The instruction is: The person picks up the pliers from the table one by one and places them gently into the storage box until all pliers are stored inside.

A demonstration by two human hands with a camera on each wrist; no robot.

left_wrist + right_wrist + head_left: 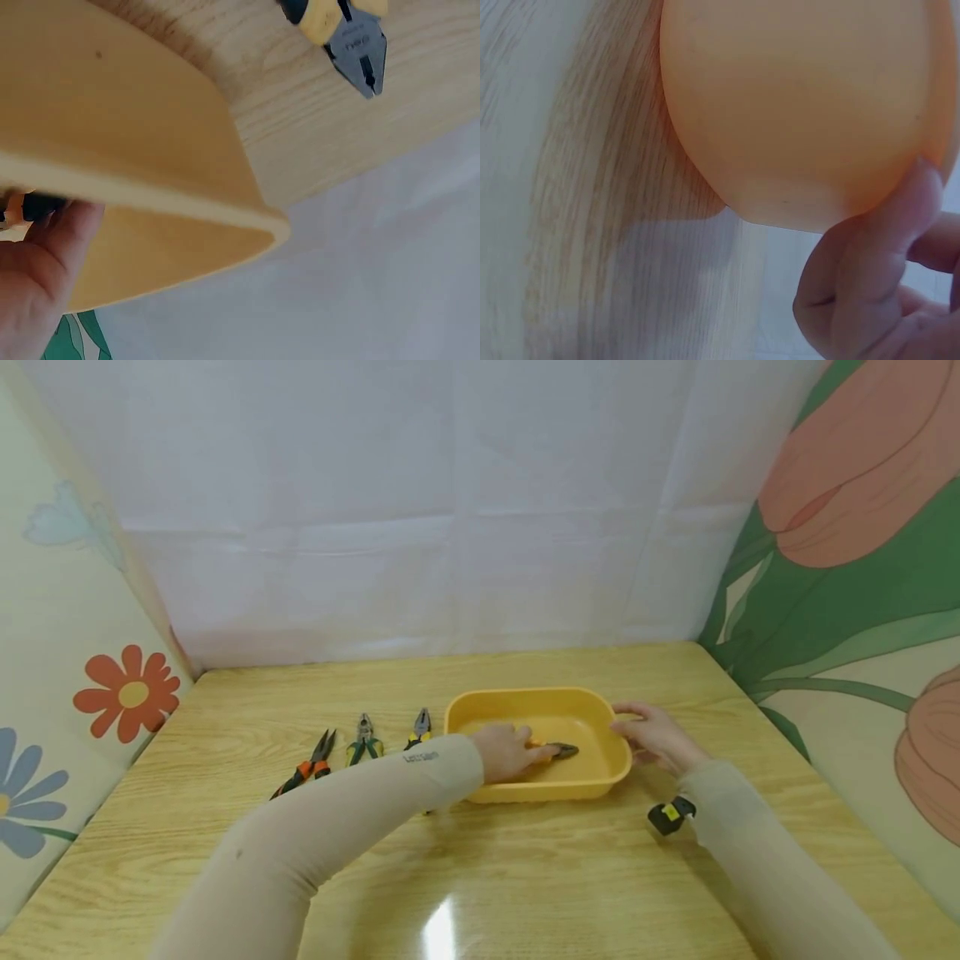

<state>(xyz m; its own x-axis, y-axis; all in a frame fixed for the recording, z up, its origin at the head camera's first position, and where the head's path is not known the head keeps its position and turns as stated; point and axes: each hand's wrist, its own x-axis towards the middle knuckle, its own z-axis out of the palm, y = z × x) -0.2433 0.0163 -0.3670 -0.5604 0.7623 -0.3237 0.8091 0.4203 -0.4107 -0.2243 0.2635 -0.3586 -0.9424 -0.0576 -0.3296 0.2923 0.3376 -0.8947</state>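
Note:
My left hand reaches into a yellow plastic basin and holds a pair of pliers by its orange handle; the dark pliers' jaws point right, low inside the basin. In the left wrist view, the basin's wall hides part of the left hand and much of the handle. At the basin's right end, my right hand grips the rim. The right wrist view has a digit of the right hand against the basin's outer wall.
Left of the basin lie orange-handled long-nose pliers, green-and-yellow pliers and yellow-and-black pliers, partly behind the left sleeve. A small black-and-yellow object, resembling a tape measure, is beside the right sleeve. A white cloth hangs behind the wooden table.

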